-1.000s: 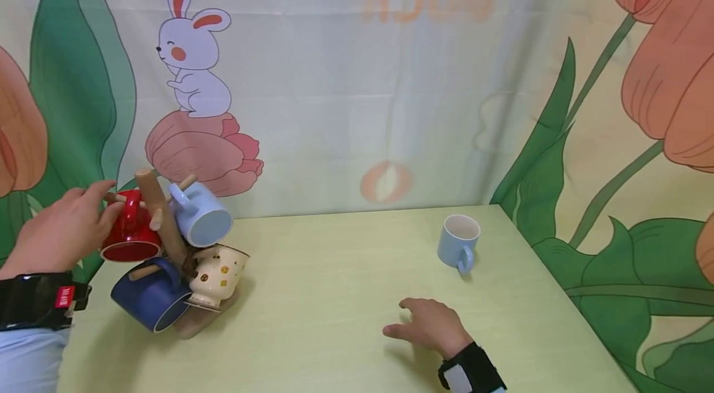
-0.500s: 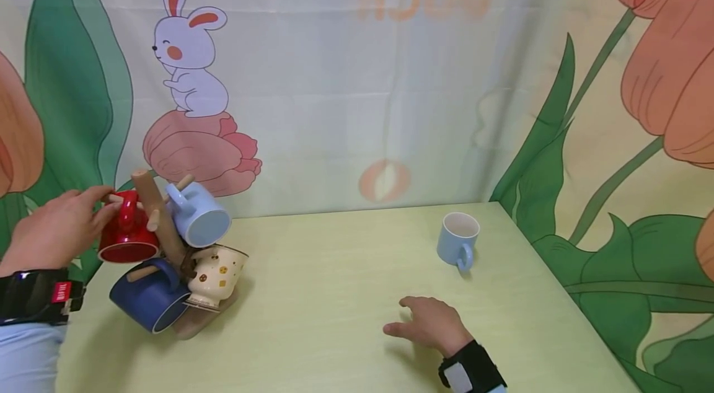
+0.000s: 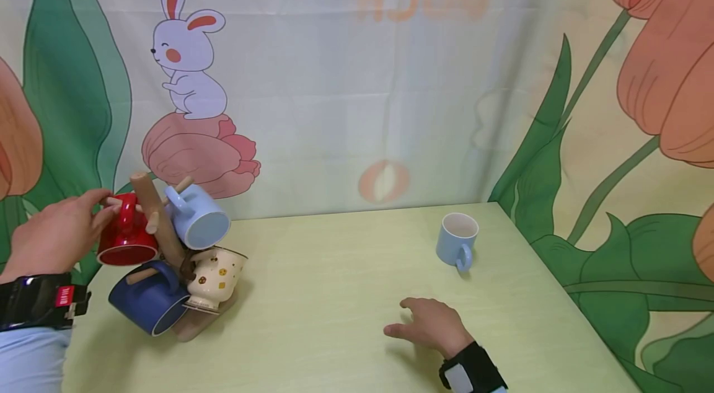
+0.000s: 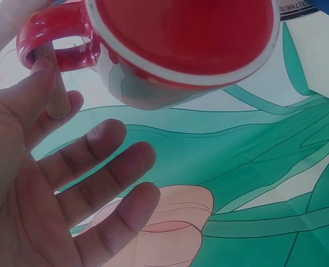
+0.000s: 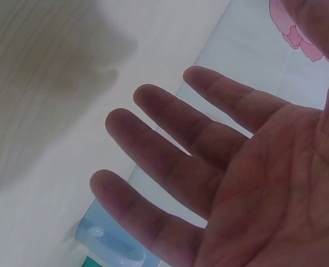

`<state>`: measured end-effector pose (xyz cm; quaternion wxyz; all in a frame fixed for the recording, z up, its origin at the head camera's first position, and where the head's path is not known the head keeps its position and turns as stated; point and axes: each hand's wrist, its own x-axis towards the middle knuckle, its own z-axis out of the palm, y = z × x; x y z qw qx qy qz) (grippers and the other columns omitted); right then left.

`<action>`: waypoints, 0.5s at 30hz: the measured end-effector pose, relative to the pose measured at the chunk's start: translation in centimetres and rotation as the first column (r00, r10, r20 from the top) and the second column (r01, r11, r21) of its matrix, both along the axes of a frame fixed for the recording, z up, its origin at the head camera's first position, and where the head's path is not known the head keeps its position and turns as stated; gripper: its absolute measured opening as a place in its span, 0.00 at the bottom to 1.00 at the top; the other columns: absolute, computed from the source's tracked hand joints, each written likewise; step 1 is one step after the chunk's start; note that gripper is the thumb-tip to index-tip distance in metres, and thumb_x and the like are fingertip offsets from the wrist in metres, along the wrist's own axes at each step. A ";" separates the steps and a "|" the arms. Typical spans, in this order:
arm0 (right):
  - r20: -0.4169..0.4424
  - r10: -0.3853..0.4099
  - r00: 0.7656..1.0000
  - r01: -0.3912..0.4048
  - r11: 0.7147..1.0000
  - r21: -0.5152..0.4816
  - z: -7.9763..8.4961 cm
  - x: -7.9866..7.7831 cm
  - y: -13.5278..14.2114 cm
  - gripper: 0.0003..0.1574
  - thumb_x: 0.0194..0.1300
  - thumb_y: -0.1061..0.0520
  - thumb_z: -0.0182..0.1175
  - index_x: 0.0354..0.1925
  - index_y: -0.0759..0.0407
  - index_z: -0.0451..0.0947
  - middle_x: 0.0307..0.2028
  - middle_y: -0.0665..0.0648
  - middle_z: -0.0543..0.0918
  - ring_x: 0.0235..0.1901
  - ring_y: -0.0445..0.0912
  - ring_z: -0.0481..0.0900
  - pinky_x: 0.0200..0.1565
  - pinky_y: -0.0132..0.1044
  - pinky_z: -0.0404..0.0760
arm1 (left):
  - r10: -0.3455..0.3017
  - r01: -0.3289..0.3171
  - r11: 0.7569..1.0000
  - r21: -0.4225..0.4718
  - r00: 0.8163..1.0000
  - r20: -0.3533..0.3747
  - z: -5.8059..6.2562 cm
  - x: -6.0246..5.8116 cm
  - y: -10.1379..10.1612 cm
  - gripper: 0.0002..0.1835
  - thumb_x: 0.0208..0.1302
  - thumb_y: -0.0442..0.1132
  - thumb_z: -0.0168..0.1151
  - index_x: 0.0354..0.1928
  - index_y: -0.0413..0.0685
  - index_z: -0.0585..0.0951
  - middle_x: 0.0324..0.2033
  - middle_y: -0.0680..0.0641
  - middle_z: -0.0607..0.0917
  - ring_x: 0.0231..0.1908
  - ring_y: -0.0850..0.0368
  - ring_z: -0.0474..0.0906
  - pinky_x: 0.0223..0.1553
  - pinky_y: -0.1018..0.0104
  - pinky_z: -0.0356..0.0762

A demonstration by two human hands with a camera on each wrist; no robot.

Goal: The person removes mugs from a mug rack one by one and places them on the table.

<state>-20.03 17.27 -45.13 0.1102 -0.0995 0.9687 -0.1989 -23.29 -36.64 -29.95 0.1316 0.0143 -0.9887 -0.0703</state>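
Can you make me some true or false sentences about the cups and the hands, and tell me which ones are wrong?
1. The red mug hangs on the wooden stand. True.
2. The right grip is holding a cup. False: the right grip holds nothing.
3. The left grip pinches the wooden peg that pokes through the red mug's handle. True.
4. The dark blue mug hangs above the red one. False: the dark blue mug hangs below it.
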 end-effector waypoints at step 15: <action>-0.011 -0.008 1.000 0.008 1.000 0.004 -0.2 0.0 0.3 0.43 0.56 0.31 0.67 0.57 0.61 0.79 0.48 0.58 0.85 0.50 0.57 0.80 0.49 0.56 0.77 | -0.024 0.023 1.000 -0.008 0.998 -0.055 0.1 0.3 0.2 0.25 0.74 0.43 0.55 0.57 0.25 0.68 0.35 0.23 0.81 0.36 0.23 0.77 0.34 0.33 0.78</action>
